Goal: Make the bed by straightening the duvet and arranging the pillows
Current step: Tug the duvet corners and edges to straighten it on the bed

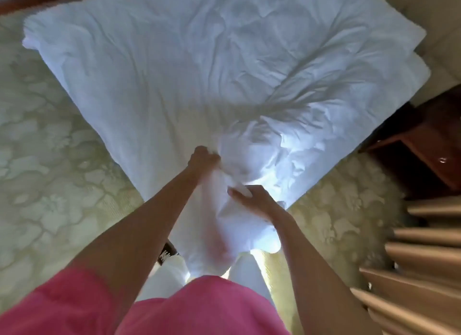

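1. Both hands hold the near corner of the white duvet (199, 67): the left hand (203, 160) is a closed fist bunching the fabric, and the right hand (252, 200) has its fingers curled round a fold of the same corner, just nearer the body.
2. Between the two hands the fabric is gathered into a thick ridge, and below the grip it hangs down in front of the person's white trousers (172, 269).
3. Beyond the grip the duvet spreads out wide and wrinkled, with deep creases running out from the held corner toward its far right edge.
4. Left and right of the grip, a pale green floral-patterned surface (50, 160) shows from under the duvet.
5. Far right of the right hand stands a dark wooden nightstand (424, 145), with pleated beige curtains (424, 259) nearer the person.
6. Nearest the camera is a pink shirt (199, 309).
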`<state>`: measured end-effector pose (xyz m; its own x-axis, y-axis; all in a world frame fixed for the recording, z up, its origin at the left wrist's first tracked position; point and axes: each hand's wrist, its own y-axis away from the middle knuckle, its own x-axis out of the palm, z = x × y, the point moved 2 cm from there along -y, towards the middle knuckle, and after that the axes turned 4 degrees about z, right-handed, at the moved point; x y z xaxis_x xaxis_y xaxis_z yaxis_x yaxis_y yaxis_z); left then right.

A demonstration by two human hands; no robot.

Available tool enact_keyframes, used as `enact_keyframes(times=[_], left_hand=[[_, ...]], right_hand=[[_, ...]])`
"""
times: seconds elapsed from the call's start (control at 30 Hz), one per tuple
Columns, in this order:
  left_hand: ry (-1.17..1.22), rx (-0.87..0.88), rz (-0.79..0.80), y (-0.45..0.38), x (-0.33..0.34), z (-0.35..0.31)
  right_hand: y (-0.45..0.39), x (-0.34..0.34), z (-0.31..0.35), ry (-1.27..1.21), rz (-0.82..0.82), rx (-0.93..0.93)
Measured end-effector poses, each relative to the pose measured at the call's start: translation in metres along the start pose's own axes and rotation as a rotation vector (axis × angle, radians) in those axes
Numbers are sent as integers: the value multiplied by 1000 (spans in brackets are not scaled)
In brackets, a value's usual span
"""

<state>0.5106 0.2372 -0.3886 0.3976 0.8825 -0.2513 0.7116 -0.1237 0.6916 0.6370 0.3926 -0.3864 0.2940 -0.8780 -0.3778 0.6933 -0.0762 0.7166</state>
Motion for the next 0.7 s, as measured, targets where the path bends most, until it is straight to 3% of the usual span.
enact_keyframes(times=[0.1, 0.23, 0.37, 0.53, 0.7], left_hand=[[42, 43, 46, 22, 7, -5], [-40, 99, 123, 43, 17, 8], [-61, 92, 205, 91, 7, 12], [-123, -71, 241, 139, -21, 45], [-231, 28, 201, 144, -33, 80]], right_hand=[[31, 37, 0, -309, -146, -33], [55, 53, 12, -533, -236, -29], [75, 58, 30, -713, -203, -65], [92, 106, 46, -980, -57, -192], [103, 142, 51, -931, -77, -186]])
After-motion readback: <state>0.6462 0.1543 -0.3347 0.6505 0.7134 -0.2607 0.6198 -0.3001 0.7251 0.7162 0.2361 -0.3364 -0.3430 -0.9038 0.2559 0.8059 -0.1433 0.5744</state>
